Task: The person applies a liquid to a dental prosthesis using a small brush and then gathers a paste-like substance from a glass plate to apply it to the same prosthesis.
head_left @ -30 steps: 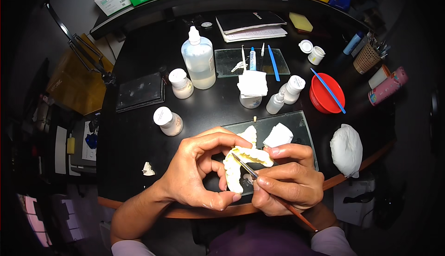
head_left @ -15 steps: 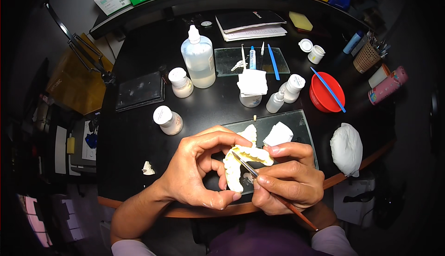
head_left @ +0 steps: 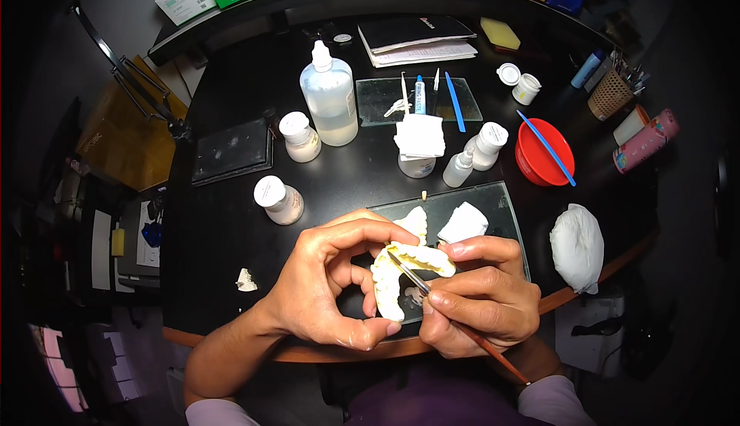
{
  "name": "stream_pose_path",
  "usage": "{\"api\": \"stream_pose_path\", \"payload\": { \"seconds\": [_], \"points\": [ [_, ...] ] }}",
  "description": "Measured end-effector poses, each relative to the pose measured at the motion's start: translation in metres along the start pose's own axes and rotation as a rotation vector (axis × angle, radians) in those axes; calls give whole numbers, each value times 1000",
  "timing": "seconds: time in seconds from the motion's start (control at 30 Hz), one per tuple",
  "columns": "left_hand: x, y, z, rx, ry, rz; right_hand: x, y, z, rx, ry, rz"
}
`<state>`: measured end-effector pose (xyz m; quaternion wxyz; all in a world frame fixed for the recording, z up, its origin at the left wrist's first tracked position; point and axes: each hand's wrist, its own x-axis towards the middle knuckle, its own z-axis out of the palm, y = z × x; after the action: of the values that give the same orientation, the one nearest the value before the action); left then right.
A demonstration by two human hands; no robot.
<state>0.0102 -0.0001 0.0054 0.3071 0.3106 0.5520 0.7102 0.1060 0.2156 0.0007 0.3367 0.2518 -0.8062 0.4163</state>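
Note:
Between the fingertips and thumb of my left hand is a pale yellow, horseshoe-shaped dental model with a row of teeth. My right hand grips a fine paintbrush with a reddish-brown handle and metal ferrule. Its dark tip touches the inner side of the arch, near the bend. My right forefinger rests by the model's right end. Beneath my hands lies a glass slab, bearing another pale model piece and a folded white tissue.
Small lidded jars and a large clear dropper bottle stand left of centre. A tissue-topped jar stands beyond the slab. To the right are a red bowl with a blue stick across it and a white wrapped bundle.
The brush tip has shifted very slightly along the inside of the arch. Both hands keep their grips and stay in nearly the same place.

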Motion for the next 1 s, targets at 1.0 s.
{"api": "stream_pose_path", "payload": {
  "seconds": [1.0],
  "points": [
    [0, 1, 0, -5, 2, -16, -1, -1, -1, 31, -1, 10]
  ]
}}
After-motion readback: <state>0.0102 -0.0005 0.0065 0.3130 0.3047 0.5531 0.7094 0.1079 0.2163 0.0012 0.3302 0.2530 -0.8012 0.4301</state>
